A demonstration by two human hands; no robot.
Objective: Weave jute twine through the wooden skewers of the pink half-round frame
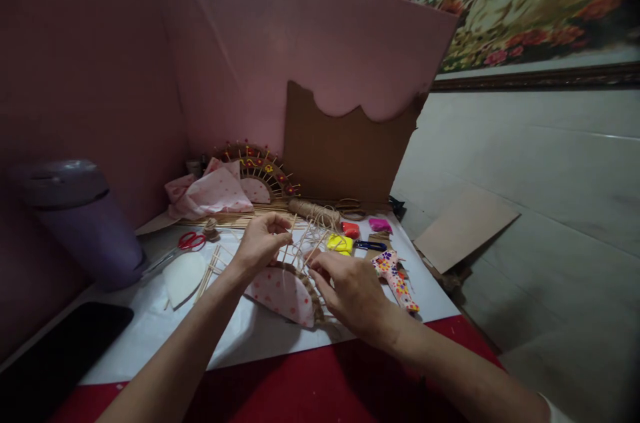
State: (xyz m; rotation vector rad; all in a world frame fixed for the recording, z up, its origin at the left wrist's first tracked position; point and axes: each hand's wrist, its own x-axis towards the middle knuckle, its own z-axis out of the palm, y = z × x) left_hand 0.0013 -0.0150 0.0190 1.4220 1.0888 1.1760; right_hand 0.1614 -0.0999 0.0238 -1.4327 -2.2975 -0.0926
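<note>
A half-round piece covered in pink dotted fabric (283, 291) stands tilted on the white sheet, with brown twine wound along its curved edge. Several thin wooden sticks (314, 252) fan upward out of that edge. My left hand (265, 241) is above the piece, its thumb and fingers closed at the top of one stick. On the right side of the fan, my right hand (347, 283) has its fingers pinched together close to the sticks and loose strands. What exactly lies between the right fingertips is too small to make out. Loose twine (315, 234) tangles behind the sticks.
Red-handled scissors (191, 241), a purple tumbler (90, 223) and a black phone (75, 349) are at left. Behind stand a decorated fan-shaped piece (267, 166) and cut cardboard (345, 149). A twine roll (314, 212), yellow packet (340, 244) and flowered piece (397, 279) lie right.
</note>
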